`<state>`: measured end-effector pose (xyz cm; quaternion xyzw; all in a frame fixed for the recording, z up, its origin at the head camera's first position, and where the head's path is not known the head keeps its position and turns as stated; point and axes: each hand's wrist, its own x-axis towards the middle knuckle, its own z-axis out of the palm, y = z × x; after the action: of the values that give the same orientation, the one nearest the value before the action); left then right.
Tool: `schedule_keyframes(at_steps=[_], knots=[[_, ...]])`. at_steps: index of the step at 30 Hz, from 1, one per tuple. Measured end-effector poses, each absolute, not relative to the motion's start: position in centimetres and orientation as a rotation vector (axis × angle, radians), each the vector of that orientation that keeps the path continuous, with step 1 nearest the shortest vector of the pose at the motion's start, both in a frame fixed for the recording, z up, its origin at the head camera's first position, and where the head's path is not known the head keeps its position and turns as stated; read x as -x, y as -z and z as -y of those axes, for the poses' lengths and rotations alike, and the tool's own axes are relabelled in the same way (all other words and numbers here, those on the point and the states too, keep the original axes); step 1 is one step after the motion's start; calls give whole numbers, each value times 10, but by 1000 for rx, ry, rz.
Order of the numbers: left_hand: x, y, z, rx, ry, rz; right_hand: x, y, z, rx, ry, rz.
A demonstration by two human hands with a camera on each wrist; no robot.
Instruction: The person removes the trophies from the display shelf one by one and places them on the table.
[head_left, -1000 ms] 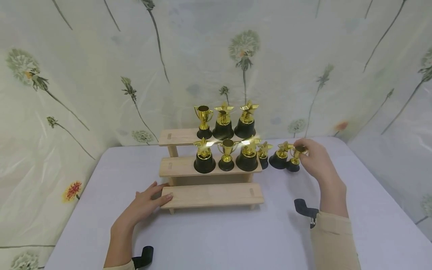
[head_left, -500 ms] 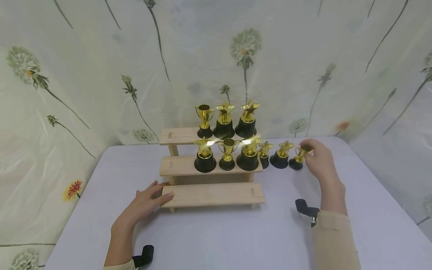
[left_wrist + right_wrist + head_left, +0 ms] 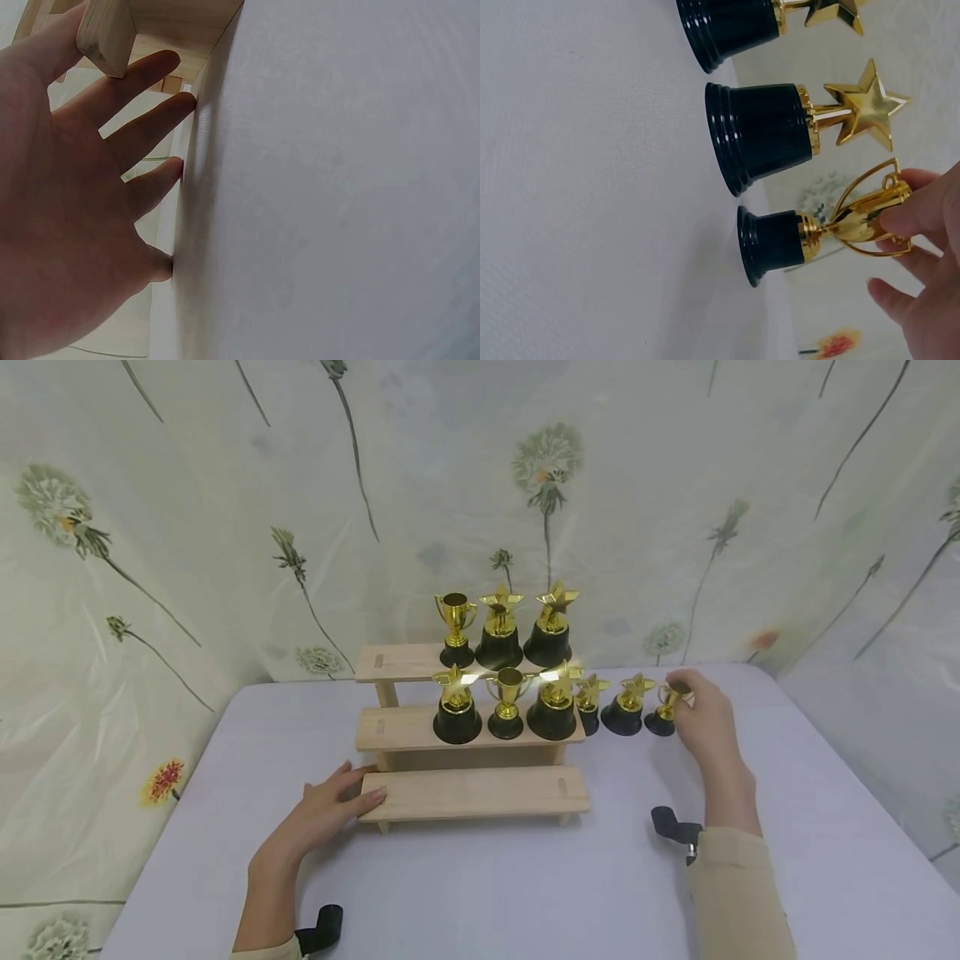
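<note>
Pinching the bowl of the cup trophy near its rim, the right hand has one finger standing clear. The trophy is at the right end of a row on the table, right of the wooden stand; full base contact cannot be confirmed. Recommended: grip lightly, avoid loading the looped handles, and hold the base level, clear of the star trophy just beside. The left hand has its fingers spread, thumb on the left end of the lowest step; light pressure there should steady the stand. Bases are glossy black with stepped flares; tops are mirror-bright gold, the stars faceted. The stand is pale, grained wood; the table is matte with a fine weave.
</note>
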<state>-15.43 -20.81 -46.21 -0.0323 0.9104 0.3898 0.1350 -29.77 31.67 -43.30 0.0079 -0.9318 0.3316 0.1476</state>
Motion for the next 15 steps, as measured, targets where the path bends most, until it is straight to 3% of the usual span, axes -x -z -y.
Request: schedule_keyframes(at_steps=[15], knots=[[154, 464, 209, 101, -1137, -2639, 297, 426, -317, -63, -913, 2694]])
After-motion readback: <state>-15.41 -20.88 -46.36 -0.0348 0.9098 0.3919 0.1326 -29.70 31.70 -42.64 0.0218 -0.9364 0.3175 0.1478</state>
